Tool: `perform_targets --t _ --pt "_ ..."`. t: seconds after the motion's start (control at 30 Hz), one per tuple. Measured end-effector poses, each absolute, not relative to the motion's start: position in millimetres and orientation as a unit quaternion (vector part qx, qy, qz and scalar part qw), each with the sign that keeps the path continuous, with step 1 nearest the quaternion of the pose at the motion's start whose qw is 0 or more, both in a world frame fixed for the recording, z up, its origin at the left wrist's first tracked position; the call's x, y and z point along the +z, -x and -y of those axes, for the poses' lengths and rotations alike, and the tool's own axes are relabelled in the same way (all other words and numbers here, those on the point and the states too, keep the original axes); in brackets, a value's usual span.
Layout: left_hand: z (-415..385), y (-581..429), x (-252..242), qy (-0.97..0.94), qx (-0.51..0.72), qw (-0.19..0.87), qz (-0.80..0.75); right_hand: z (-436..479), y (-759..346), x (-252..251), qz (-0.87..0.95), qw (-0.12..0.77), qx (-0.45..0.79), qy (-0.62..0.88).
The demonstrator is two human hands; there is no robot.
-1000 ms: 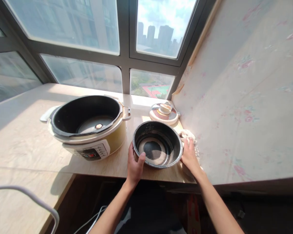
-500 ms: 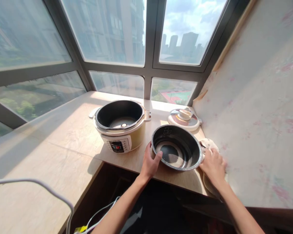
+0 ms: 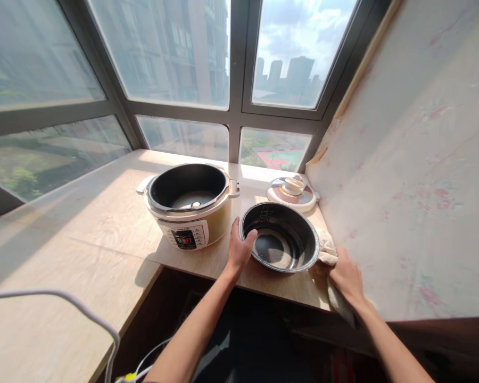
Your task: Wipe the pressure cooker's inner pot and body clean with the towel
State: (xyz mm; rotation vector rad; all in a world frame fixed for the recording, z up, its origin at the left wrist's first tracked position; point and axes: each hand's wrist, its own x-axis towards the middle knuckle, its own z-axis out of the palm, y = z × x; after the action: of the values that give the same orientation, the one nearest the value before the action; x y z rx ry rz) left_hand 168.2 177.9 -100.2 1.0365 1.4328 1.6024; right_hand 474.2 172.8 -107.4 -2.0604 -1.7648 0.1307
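A dark inner pot with a pale ring of something at its bottom stands on the counter. My left hand grips its left rim, thumb hooked inside. On the other side my right hand rests closed on a pale cloth that lies against the pot's right side. To the left stands a yellow-and-white rice cooker, lidless and with no pot in it.
The cooker's lid lies in the back corner by the window. A flowered wall covering closes off the right side. The counter edge drops off below the pot. A white cable curves at the lower left.
The view pulled back and up from the counter. My right hand slid from the pot's right rim down onto the cloth. My left hand kept its hold on the left rim.
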Motion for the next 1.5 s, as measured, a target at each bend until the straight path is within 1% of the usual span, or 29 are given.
perform_targets --t 0.07,0.13,0.23,0.33,0.43,0.5,0.57,0.67,0.77,0.97,1.13,1.23,1.3,1.4,1.5 --pt "-180.9 -169.2 -98.0 -0.394 0.634 0.369 -0.554 -169.7 -478.8 -105.2 0.594 0.282 0.112 0.746" --pt "-180.9 -170.7 -93.3 -0.403 0.648 0.377 -0.526 -167.6 -480.3 -99.3 0.531 0.382 0.163 0.738" --pt "-177.4 -173.3 -85.9 -0.426 0.666 0.394 -0.469 -165.6 -475.4 -76.6 0.441 0.537 0.180 0.696" --pt "-174.8 -176.0 -83.6 -0.415 0.678 0.400 -0.457 -164.8 -462.7 -36.2 0.394 0.611 0.159 0.668" --pt "-175.0 -178.9 -86.3 -0.402 0.689 0.406 -0.446 -169.7 -444.9 8.3 0.404 0.649 0.124 0.633" --pt "-175.8 -180.7 -88.5 -0.391 0.699 0.411 -0.436 -179.6 -431.3 29.5 0.462 0.629 0.127 0.612" --pt "-176.4 -182.1 -90.0 -0.380 0.707 0.415 -0.427 -195.9 -416.8 38.1 0.543 0.569 0.140 0.602" --pt "-176.6 -182.5 -90.8 -0.375 0.712 0.419 -0.421 -228.4 -394.1 28.1 0.650 0.464 0.186 0.573" --pt "-176.5 -181.5 -90.8 -0.374 0.708 0.425 -0.423 -258.0 -370.3 5.2 0.708 0.396 0.209 0.546" --pt "-177.7 -182.8 -95.1 -0.366 0.712 0.444 -0.403 -274.8 -324.4 -22.2 0.731 0.345 0.272 0.522" --pt "-182.3 -188.3 -109.8 -0.317 0.733 0.466 -0.380 -255.4 -291.0 -24.0 0.716 0.333 0.458 0.408" --pt "-185.3 -190.5 -114.4 -0.273 0.734 0.501 -0.368 -242.3 -281.7 -18.7 0.727 0.310 0.457 0.409" --pt "-186.6 -191.2 -112.3 -0.259 0.743 0.517 -0.339 -236.6 -282.6 -13.7 0.742 0.276 0.454 0.410" --pt "-187.2 -191.6 -104.5 -0.263 0.755 0.529 -0.285 -231.8 -290.4 -6.3 0.776 0.187 0.463 0.385" --pt "-185.7 -191.8 -97.6 -0.269 0.765 0.524 -0.261 -228.5 -299.2 -0.1 0.825 0.095 0.428 0.357"
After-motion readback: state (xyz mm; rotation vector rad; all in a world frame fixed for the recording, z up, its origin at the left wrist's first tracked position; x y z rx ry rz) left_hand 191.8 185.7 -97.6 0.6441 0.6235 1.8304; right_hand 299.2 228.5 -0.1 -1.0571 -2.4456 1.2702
